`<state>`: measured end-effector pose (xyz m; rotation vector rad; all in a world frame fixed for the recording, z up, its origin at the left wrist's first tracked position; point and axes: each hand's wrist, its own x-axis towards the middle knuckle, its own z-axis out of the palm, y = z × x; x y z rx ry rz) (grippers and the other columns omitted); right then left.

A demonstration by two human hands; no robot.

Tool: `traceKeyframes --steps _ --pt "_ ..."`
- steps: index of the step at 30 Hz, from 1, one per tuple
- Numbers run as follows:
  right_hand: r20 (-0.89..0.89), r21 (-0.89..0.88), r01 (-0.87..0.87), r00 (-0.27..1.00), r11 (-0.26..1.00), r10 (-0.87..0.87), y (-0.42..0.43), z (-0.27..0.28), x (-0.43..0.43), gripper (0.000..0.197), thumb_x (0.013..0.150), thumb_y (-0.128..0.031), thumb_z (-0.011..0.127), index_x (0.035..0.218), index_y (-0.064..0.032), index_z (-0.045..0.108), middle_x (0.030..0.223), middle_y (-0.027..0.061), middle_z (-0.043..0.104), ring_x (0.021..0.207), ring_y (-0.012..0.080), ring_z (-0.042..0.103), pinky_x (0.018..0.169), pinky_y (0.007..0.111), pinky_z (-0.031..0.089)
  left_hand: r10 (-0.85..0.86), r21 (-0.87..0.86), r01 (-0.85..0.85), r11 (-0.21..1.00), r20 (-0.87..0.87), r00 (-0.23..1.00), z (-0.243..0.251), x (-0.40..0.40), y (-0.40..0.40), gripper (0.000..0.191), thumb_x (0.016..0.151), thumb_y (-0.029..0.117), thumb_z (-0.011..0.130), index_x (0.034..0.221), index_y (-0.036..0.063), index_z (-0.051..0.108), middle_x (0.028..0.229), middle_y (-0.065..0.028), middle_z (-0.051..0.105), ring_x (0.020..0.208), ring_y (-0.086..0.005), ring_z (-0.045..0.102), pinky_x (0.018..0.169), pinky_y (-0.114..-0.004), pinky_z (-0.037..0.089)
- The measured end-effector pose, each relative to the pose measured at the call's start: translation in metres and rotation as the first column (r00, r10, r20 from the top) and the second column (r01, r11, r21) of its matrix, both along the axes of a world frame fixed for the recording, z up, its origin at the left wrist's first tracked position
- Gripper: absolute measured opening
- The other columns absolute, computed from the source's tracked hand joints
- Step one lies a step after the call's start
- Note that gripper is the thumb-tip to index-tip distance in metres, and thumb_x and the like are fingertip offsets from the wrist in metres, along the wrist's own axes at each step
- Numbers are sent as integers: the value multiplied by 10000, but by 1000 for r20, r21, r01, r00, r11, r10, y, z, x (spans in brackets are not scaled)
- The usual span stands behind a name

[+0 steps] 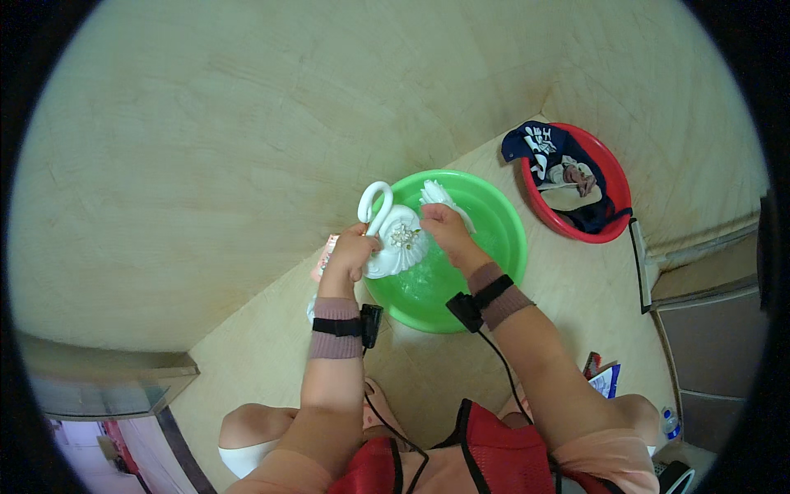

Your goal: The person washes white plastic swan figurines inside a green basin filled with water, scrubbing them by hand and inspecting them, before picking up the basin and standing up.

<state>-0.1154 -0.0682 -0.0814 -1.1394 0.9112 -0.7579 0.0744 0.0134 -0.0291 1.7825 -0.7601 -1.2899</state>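
Observation:
Over the near-left part of a green plastic basin (432,309) holding some water is a white swan-shaped ornament (395,259). It has a curved neck, ridged sides and a cluster of clear gem-like decoration (404,236). My left hand (353,250) grips it at the base of the neck. To its right, my right hand (452,233) has its fingers curled close to the ornament's edge. Whether those fingers touch it or hold something small, I cannot tell. Behind my right hand, a second white piece with a feathered tip (437,192) lies in the basin, partly hidden.
A red basin (619,179) holding dark blue printed cloth (583,154) stands at the back right. Beside it is a squeegee-like blade (640,265). A pink packet (324,258) lies left of the green basin. Packets (605,380) and a small bottle (670,423) lie lower right.

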Motion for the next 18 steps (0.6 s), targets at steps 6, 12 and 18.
traceKeyframes --steps 6,12,18 --pt "183 -52 -376 907 925 379 -2 37 -17 474 765 -128 679 1180 12 497 1122 109 577 999 178 564 901 315 432 -266 -147 234 961 -263 928 70 26 -8 247 643 -86 571 856 40 579 823 -8 570 771 -132 546 710 -247 438" --pt "165 -82 -257 949 963 268 3 54 -2 502 734 -61 704 1180 29 495 1046 107 606 932 181 584 787 304 489 -404 -108 392 913 -117 907 127 47 -12 232 733 12 629 954 52 573 858 5 573 817 -116 547 723 -260 451" --pt "-168 -293 -213 971 932 170 30 79 28 446 746 -30 681 1167 -25 533 992 74 595 893 147 568 767 265 475 -348 -1 353 936 -179 920 126 87 34 327 856 220 622 1139 91 523 1000 -4 590 914 -101 557 749 -282 469"
